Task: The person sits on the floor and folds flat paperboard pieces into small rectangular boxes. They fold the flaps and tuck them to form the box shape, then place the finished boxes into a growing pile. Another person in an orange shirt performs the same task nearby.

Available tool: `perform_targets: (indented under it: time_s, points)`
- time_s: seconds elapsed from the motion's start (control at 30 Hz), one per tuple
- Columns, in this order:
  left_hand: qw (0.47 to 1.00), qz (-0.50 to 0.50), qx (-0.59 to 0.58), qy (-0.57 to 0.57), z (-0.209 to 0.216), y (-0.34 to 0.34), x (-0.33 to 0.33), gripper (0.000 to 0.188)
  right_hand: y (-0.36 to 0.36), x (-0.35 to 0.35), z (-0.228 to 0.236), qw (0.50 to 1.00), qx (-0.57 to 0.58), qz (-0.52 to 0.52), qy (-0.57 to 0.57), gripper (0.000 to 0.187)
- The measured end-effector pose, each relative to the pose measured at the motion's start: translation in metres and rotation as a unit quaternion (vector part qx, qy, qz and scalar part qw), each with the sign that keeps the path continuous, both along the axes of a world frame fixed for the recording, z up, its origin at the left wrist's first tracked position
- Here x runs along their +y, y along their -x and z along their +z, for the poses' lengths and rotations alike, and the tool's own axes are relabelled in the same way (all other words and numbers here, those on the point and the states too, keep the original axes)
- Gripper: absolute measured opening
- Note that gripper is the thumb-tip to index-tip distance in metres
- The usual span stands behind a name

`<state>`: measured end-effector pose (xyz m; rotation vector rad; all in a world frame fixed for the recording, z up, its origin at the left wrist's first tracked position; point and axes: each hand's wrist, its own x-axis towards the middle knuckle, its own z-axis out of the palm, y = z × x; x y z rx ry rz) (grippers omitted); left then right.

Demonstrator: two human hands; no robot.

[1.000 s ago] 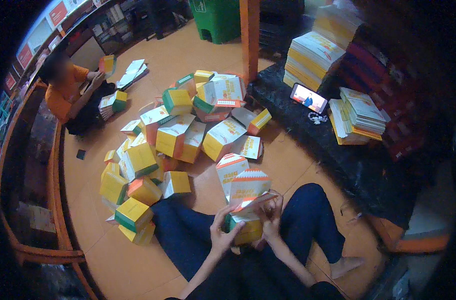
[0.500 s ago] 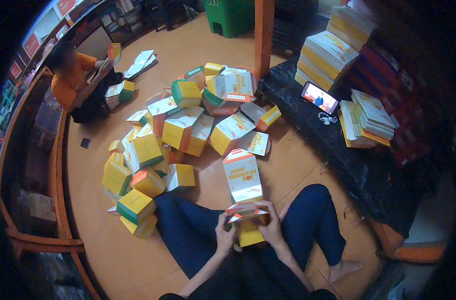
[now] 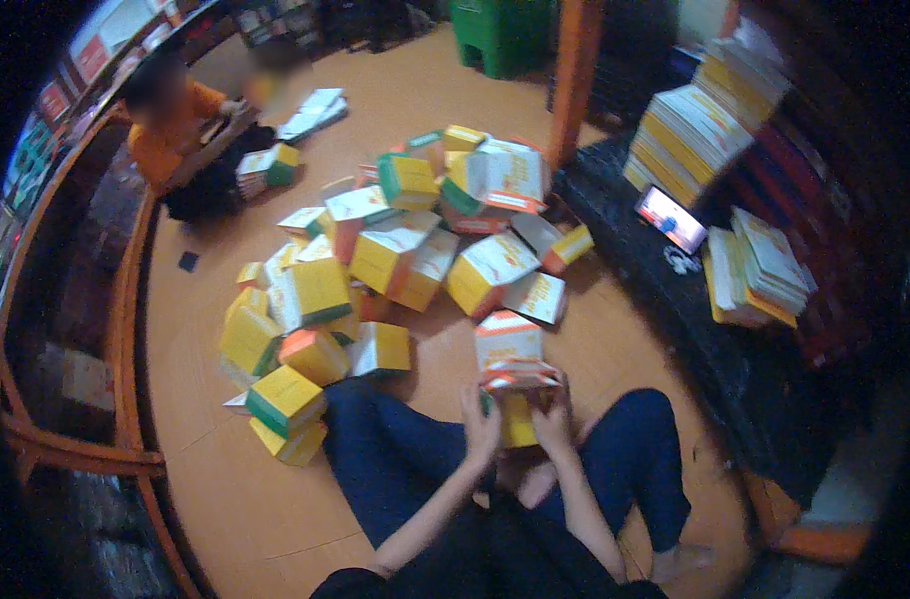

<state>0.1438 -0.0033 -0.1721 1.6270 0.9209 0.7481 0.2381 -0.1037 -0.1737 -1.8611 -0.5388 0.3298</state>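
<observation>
Between my crossed legs I hold a carton [image 3: 518, 423] with a yellow side toward me and orange-and-white flaps at its far end. My left hand [image 3: 482, 427] grips its left side and my right hand [image 3: 554, 424] its right side, fingers closed around the edges. Just beyond it lies a white printed carton panel [image 3: 508, 337] with an orange edge; whether it joins the held carton I cannot tell. Folded-up yellow, white, green and orange cartons [image 3: 395, 262] are heaped on the floor ahead and to the left.
A person in an orange top [image 3: 180, 135] sits at far left beside flat white cartons [image 3: 313, 115]. To the right, a dark low platform [image 3: 629, 235] bears a lit phone [image 3: 671, 219] and carton stacks [image 3: 694, 135]. An orange post [image 3: 578, 80] and green bin [image 3: 505, 40] stand at the back.
My hands and the carton have moved slightly right and farther from me, and its flaps lie closer together. The whole view has shifted. The other person's hands have come down.
</observation>
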Motion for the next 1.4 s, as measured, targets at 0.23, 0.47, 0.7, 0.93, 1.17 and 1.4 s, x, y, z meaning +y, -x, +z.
perform_targets:
  time_s: [0.23, 0.47, 0.7, 0.93, 1.17, 1.4]
  points:
    - [0.992, -0.061, -0.002, -0.107, -0.013, 0.004, 0.002, 0.039, -0.016, -0.006, -0.042, 0.993, -0.038, 0.052, -0.099, 0.044]
    - [0.984, -0.044, 0.112, -0.129, -0.044, -0.001, 0.002, 0.047, -0.017, -0.009, -0.063, 0.996, 0.052, 0.064, 0.034, 0.050]
    - [0.971, 0.006, 0.226, -0.078, -0.078, -0.025, 0.019, 0.044, -0.023, 0.040, -0.040, 0.952, -0.015, -0.003, 0.305, 0.059]
    - [0.995, -0.036, 0.091, 0.018, -0.080, -0.021, 0.029, 0.052, -0.024, 0.045, -0.041, 0.986, 0.025, -0.064, 0.150, 0.053]
    - [0.999, -0.038, 0.032, 0.009, -0.064, -0.013, 0.024, 0.072, -0.057, 0.049, -0.063, 0.968, 0.210, 0.086, -0.108, 0.097]
    - [0.993, -0.072, 0.092, 0.016, -0.061, -0.006, 0.015, 0.096, -0.104, 0.076, -0.042, 0.961, 0.251, 0.113, 0.010, 0.121]
